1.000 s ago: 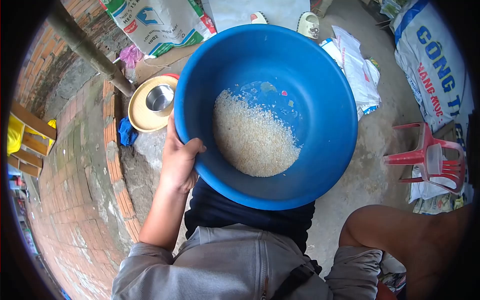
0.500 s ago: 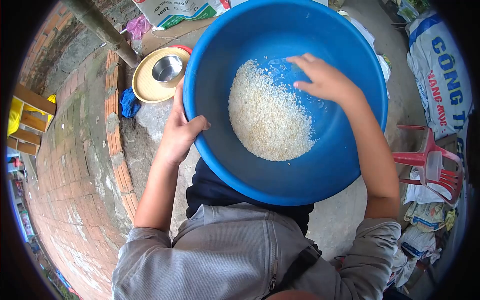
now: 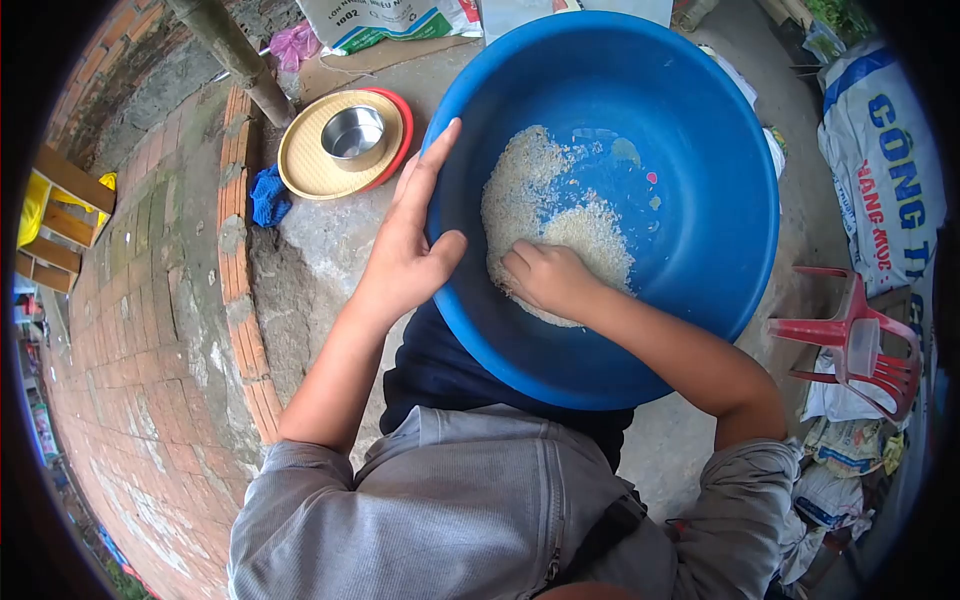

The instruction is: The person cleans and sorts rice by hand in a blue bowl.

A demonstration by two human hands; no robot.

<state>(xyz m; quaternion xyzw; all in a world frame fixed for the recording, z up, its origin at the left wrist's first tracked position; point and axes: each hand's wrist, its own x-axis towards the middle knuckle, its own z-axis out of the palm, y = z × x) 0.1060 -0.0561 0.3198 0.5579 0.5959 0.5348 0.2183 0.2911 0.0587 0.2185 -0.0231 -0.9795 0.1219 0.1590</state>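
Observation:
A big blue plastic basin [image 3: 700,290] rests tilted at my lap. White rice grains [image 3: 590,235] lie in a heap on its left side, with a bare streak through the heap and loose grains scattered to the right. My left hand [image 3: 405,250] holds the basin's left rim, fingers stretched along the outer side and thumb on the edge. Down in the lower part of the heap, my right hand [image 3: 550,278] has its fingers curled into the rice; the fingertips are partly hidden. A small pink spot [image 3: 652,178] shows on the basin floor.
Left of the basin, a metal bowl [image 3: 353,135] sits on a woven tray [image 3: 300,165] over a red plate [image 3: 402,110]. A blue cloth [image 3: 269,196] lies beside a low brick edge [image 3: 236,240]. On the right stand a red plastic chair [image 3: 850,330] and printed sacks [image 3: 890,170].
My right hand has moved from the upper right of the rice down into its lower part, its fingers now curled. The heap is streaked and spread. The view has shifted slightly.

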